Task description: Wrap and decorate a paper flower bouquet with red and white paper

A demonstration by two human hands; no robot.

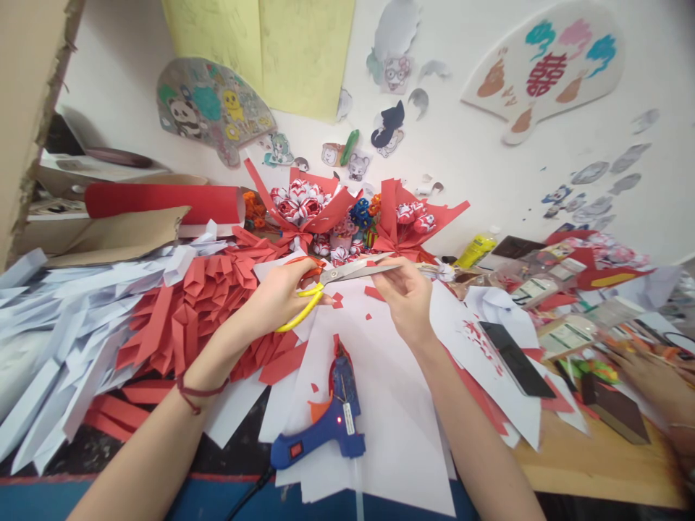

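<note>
My left hand (282, 297) is closed round the handles of a pair of scissors (347, 272), one handle yellow and one orange-red. Their blades part slightly and reach right, to the fingers of my right hand (405, 297). That hand pinches a small piece of red paper (371, 265) lying between the blades; most of the piece is hidden by the fingers. Below both hands, a blue hot glue gun (326, 427) rests on white paper sheets (391, 405), its small light glowing red. Small red paper scraps (337, 300) lie on the sheets near the scissors.
Folded red paper strips (211, 311) and white strips (81, 340) pile up at left. Two red-wrapped paper bouquets (304, 210) (413, 217) stand at the wall. To the right are a dark phone (515, 358), a yellow bottle (478, 247) and another person's hand (643, 373).
</note>
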